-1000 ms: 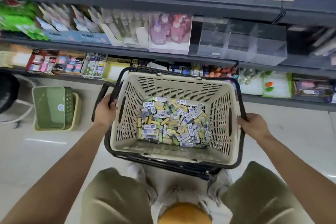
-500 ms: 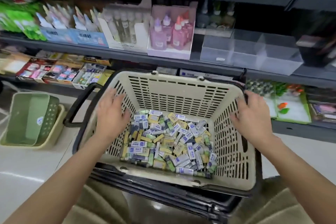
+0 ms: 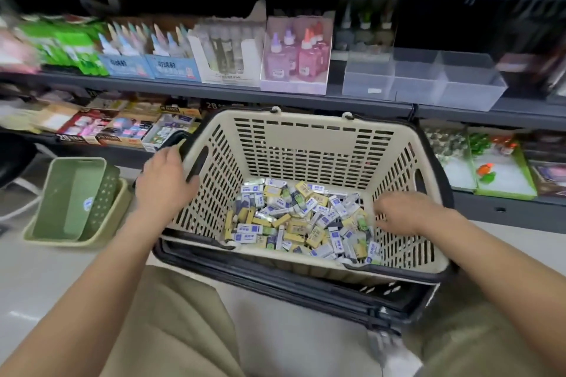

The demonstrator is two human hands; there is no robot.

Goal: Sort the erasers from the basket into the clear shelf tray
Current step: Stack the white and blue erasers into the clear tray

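Clasping the basket's [image 3: 306, 144] rim with my left grip [image 3: 167, 190], I curled my right grip [image 3: 404, 213] over the erasers [image 3: 300, 220]; whether it held any, I couldn't tell.

On the floor [image 3: 46, 278] to your left, a dark green bin [image 3: 73, 197] sits tilted inside a paler bin [image 3: 119, 217]. Along the middle shelf [image 3: 214, 90], from the left: green packets [image 3: 66, 46], blue boxes [image 3: 150, 66] of pointed bottles, a white box [image 3: 228, 52] of clear tubes and a pink box [image 3: 295, 55] of bottles. Below are small boxed goods [image 3: 122, 128] — possibly stationery, too blurred to say.
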